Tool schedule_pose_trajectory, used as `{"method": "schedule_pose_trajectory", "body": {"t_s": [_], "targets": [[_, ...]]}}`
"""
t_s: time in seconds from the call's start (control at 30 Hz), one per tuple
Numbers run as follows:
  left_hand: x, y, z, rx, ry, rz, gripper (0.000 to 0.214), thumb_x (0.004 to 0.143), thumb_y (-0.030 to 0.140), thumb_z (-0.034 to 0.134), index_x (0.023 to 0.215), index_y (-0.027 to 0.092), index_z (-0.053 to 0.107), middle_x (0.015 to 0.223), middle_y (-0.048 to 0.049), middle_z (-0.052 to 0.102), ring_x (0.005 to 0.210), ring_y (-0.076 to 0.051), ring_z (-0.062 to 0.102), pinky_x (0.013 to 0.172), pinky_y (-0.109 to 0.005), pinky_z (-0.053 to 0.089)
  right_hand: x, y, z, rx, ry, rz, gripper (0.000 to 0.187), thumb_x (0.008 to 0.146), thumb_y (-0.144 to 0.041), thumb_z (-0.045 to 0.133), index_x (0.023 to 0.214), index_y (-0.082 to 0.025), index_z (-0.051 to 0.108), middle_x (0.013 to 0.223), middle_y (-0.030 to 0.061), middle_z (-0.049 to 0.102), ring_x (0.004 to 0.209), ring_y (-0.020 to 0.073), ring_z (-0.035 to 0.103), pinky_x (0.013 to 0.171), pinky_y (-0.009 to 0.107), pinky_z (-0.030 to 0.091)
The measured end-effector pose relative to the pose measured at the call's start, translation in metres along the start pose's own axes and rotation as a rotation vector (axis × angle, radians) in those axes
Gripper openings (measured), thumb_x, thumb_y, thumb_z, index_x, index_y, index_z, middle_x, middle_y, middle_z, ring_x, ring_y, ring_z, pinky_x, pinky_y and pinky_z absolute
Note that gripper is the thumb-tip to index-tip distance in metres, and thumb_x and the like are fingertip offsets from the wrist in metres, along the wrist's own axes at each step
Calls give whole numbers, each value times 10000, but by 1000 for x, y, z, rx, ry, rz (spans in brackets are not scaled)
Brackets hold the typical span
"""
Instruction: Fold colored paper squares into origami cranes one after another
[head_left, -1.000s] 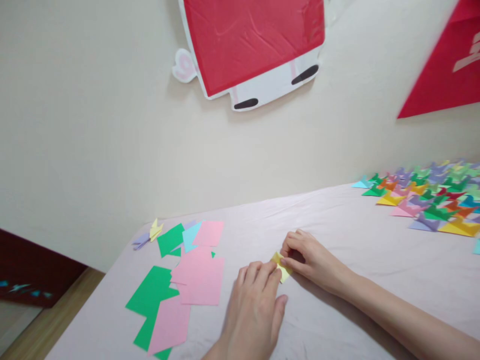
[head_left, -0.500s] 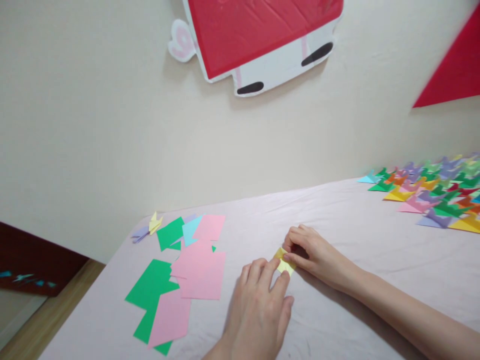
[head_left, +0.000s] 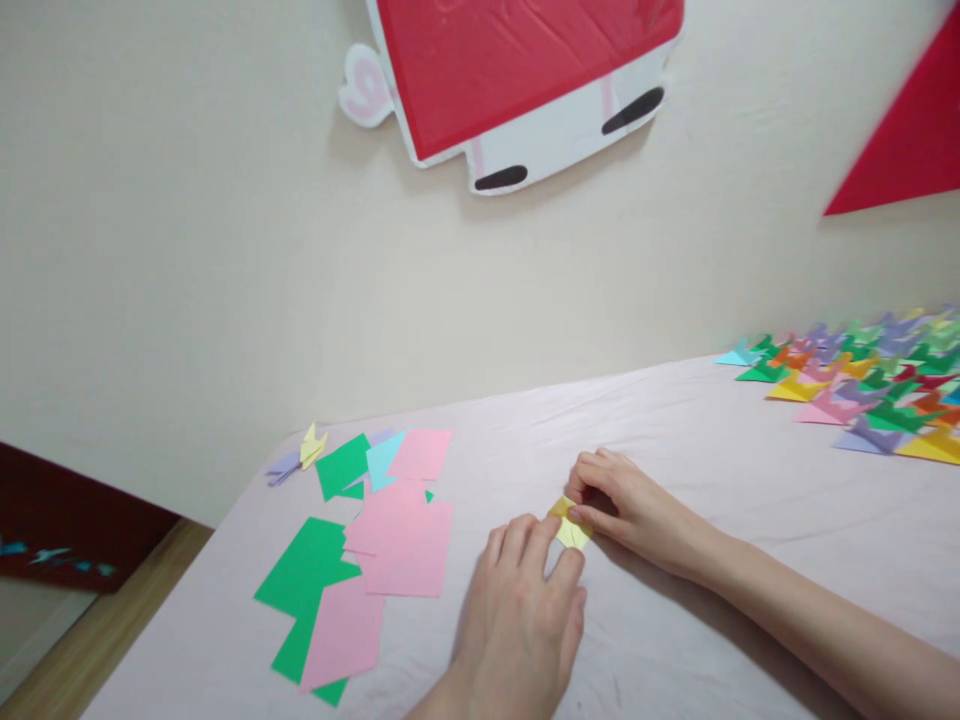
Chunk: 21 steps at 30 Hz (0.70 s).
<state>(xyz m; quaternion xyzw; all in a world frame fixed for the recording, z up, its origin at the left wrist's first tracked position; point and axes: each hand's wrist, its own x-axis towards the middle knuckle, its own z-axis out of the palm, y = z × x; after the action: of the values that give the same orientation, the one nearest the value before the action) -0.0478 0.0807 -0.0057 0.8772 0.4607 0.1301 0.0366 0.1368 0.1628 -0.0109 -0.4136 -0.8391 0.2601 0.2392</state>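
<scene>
A small folded piece of yellow origami paper [head_left: 574, 533] lies on the pale cloth, with crease lines showing on its near half. My right hand [head_left: 626, 505] pinches its upper right edge between thumb and curled fingers. From the left, my left hand [head_left: 521, 605] reaches over with fingers stretched and somewhat apart. One of its fingertips presses the paper's left corner; the index fingertip is by the lower edge, and I cannot tell if it touches. The fingers cover parts of the paper's edges.
Loose pink sheets [head_left: 409, 550] and green sheets [head_left: 300, 565] overlap on the left, near a light blue sheet [head_left: 381, 460]. Folded yellow [head_left: 311, 448] and purple [head_left: 285, 467] pieces lie behind them. Many coloured paper cranes [head_left: 892, 385] stand in rows at far right. A wall [head_left: 525, 300] rises behind.
The index finger of my left hand has drawn back slightly, so more of the yellow paper's near half shows. My right hand keeps its pinch in nearly the same place.
</scene>
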Motion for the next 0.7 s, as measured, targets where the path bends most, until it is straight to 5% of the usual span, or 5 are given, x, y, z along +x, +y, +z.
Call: {"method": "schedule_pose_trajectory", "body": {"t_s": [0.17, 0.43, 0.7], "targets": [[1, 0, -1, -56, 0, -18, 461, 869, 204, 607, 1310, 183, 475, 1287, -110, 570, 1098, -317, 502, 899, -521, 469, 1, 0, 0, 11, -5, 4, 137, 872, -170, 595, 747, -200, 550, 800, 18, 604, 808, 191, 513, 760, 325, 374], [5, 2, -3, -64, -14, -50, 386, 864, 262, 649, 1235, 219, 551, 1235, -94, 586, 1078, -303, 520, 883, -512, 488, -2, -1, -6, 33, -24, -37, 108, 895, -180, 564, 790, -204, 574, 813, 23, 621, 818, 191, 531, 767, 327, 394], [4, 2, -2, -85, -2, -29, 400, 859, 274, 665, 1235, 197, 554, 1418, -95, 493, 1202, -319, 452, 977, -529, 450, -1, 4, 4, -68, 40, -51, 150, 901, -205, 543, 755, -202, 579, 735, 24, 615, 720, 185, 549, 696, 300, 399]]}}
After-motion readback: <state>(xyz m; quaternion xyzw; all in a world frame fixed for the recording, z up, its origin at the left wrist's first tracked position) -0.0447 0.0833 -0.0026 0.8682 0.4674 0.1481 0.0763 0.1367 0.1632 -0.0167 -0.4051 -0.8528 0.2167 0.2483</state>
